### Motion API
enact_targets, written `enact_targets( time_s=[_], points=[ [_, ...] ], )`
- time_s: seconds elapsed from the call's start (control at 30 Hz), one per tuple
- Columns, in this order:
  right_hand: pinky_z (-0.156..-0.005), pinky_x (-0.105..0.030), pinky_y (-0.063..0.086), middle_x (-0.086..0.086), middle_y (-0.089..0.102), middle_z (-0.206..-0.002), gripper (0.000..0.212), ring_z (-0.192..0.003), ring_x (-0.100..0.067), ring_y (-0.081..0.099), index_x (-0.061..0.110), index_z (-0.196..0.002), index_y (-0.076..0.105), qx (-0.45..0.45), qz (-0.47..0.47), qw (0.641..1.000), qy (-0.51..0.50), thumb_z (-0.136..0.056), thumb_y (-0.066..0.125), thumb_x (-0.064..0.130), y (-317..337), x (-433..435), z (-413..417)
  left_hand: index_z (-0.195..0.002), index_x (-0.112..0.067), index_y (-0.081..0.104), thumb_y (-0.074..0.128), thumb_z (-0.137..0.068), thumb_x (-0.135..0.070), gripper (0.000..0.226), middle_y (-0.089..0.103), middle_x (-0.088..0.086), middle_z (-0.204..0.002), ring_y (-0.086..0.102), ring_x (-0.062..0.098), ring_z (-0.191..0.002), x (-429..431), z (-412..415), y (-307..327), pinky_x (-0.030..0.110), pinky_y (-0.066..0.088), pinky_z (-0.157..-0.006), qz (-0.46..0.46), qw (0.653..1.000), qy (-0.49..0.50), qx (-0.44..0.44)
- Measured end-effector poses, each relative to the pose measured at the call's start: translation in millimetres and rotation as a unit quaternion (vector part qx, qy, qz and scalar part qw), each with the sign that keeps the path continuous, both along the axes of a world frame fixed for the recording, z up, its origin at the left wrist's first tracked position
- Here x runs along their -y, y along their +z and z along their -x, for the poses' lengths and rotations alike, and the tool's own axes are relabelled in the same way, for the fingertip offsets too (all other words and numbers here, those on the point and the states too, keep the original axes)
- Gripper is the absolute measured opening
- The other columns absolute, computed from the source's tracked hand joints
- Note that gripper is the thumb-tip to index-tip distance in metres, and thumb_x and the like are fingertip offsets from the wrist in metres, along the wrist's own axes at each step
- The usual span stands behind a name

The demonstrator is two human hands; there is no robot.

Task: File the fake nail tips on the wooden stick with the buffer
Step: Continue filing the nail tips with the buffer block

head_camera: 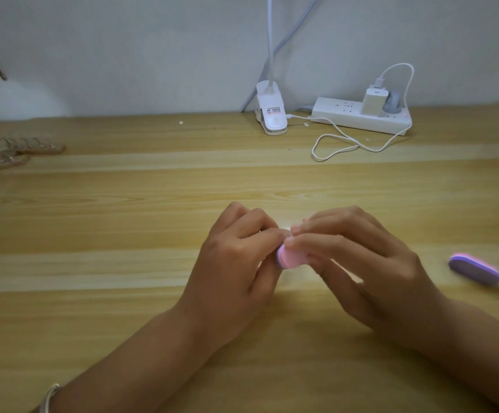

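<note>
A: We're over a pale wooden table, with a plain grey-white wall behind it. Both hands meet near the middle.
B: The right hand has the pink buffer, fingers clamped on it just above the wood.
A: The left hand curls in tight, fingertips against the buffer's end. Whether they pinch anything, we can't tell.
B: Out right, well apart, a second buffer lies flat, purple side showing.
A: At the far left edge we see the sticks with clear nail tips, lying side by side.
B: At the back by the wall there's a white lamp clamp and a power strip with a charger plugged in, its cable looping over the wood.
A: And there's a bracelet on the left wrist.
</note>
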State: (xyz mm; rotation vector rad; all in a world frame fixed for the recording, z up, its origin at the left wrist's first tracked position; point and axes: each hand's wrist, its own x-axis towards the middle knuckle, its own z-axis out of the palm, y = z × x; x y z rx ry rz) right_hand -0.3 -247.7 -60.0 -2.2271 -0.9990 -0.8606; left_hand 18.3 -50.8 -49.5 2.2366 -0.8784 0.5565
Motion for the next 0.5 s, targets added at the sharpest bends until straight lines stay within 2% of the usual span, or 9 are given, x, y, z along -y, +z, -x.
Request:
enact_targets(
  time_s=[0.17,0.3,0.5],
  points=[
    [-0.088,-0.035,0.053,-0.01,0.068,-0.106,0.02,-0.1,-0.022,0.067,0.004,-0.109,0.072,-0.014,-0.027,0.999,-0.025,-0.092,0.064,-0.003,5,12,-7,-0.089,-0.012,0.076,0.065,-0.088,-0.01,0.011,0.061,-0.005,-0.08,0.046,0.018,-0.079,2,-1,0,0.024,0.037,-0.075,0.002,1.0,0.014,-0.002],
    [-0.092,-0.029,0.051,-0.01,0.068,-0.107,0.021,-0.103,-0.019,0.065,0.002,-0.109,0.072,-0.006,-0.017,1.0,0.003,-0.091,0.064,-0.004,2,2,-1,-0.093,-0.012,0.076,0.063,-0.089,-0.012,0.013,0.062,-0.004,-0.08,0.046,0.018,-0.079,0,-1,-1,0.022,0.036,-0.074,0.006,1.0,0.01,0.005],
    [-0.088,-0.034,0.054,-0.01,0.068,-0.105,0.018,-0.1,-0.021,0.067,0.001,-0.107,0.072,-0.02,-0.022,1.0,-0.006,-0.092,0.063,-0.004,8,10,-3,-0.09,-0.012,0.076,0.065,-0.087,-0.01,0.011,0.062,-0.004,-0.08,0.047,0.018,-0.079,1,-2,-1,0.023,0.037,-0.075,0.003,1.0,0.013,0.013]
  ],
)
